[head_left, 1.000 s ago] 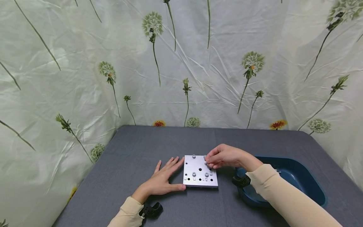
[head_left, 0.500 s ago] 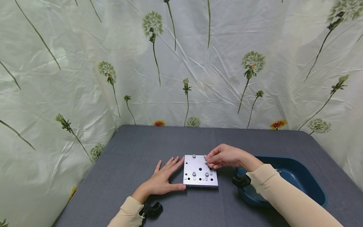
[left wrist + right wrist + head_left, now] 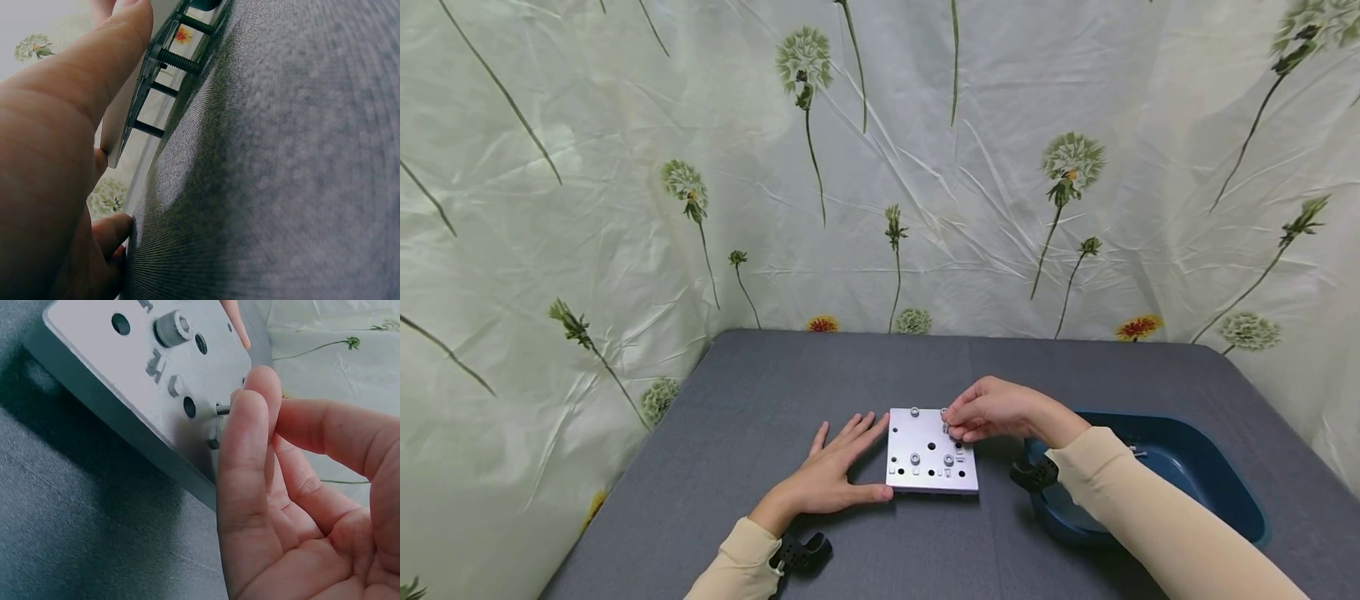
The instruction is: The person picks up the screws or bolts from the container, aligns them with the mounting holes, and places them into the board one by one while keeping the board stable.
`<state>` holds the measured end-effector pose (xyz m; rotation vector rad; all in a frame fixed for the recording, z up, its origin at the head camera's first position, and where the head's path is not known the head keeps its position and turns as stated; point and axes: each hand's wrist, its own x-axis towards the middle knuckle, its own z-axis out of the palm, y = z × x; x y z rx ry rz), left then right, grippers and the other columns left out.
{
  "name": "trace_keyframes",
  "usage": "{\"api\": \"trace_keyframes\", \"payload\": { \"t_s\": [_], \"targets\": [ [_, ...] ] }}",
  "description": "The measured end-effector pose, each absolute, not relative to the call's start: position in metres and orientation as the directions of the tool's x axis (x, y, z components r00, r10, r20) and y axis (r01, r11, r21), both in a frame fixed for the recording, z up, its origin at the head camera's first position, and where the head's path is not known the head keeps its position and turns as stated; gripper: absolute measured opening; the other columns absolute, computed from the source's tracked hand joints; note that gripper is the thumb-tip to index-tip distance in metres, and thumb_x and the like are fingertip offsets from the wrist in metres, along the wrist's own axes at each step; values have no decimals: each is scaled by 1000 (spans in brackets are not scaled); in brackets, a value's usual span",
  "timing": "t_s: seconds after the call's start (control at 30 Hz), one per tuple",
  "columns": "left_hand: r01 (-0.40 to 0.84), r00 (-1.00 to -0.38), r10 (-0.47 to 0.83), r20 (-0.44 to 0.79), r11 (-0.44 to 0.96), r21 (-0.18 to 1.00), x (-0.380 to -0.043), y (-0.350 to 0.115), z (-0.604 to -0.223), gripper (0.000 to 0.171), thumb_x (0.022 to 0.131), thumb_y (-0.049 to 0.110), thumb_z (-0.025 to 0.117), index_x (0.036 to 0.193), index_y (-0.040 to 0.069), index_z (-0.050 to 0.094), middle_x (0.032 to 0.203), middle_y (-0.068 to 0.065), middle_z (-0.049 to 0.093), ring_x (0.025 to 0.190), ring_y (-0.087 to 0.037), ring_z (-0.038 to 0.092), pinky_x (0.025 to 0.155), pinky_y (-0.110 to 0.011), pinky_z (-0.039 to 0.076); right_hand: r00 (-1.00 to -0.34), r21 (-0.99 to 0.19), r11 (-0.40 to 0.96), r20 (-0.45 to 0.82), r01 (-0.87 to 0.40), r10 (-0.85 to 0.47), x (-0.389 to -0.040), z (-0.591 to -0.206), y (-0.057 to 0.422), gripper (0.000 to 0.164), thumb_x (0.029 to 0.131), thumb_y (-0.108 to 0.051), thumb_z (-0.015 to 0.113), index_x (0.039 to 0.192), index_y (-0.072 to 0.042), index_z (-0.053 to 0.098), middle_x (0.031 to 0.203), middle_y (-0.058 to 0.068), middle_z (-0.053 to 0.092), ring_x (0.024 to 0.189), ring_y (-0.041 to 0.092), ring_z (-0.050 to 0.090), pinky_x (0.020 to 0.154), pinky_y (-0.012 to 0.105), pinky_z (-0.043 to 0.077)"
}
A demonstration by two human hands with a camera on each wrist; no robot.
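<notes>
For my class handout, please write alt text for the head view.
A person's right hand pinches a metal pin at a silver plate; the spread left hand touches its left edge. A blue tray sits at right on the grey table.

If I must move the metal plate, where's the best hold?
I'd take the metal plate by its left and right edges, coming in low from both sides. It sits raised, bolts underneath, with a gap above the cloth that should allow a grip. The left hand spans the left edge; the right hand pinches a small pin.
</notes>
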<state>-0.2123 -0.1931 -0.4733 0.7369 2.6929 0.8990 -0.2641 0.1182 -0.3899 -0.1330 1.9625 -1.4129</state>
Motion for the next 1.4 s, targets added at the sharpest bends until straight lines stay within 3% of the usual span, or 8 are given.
{"api": "trace_keyframes", "payload": {
  "t_s": [0.77, 1.4],
  "targets": [
    [406, -847, 531, -31, 683, 607, -213, -193, -472, 102, 91, 62, 79, 172, 39, 21, 180, -7, 24, 170, -34, 13, 128, -74, -9, -751, -839, 464, -496, 285, -435, -269, -385, 113, 25, 106, -6, 63, 124, 9, 73, 82, 1, 73, 72, 5, 66, 66, 17, 58],
    [433, -840, 542, 10, 659, 615, -211, -194, -473, 103, 90, 69, 76, 172, 38, 23, 179, -11, 27, 169, -39, 16, 127, -76, -9, -747, -853, 460, -470, 248, -470, -271, -374, 135, 34, 109, -12, 58, 135, 9, 66, 90, 2, 74, 76, 5, 66, 71, 18, 59]
  ]
}}
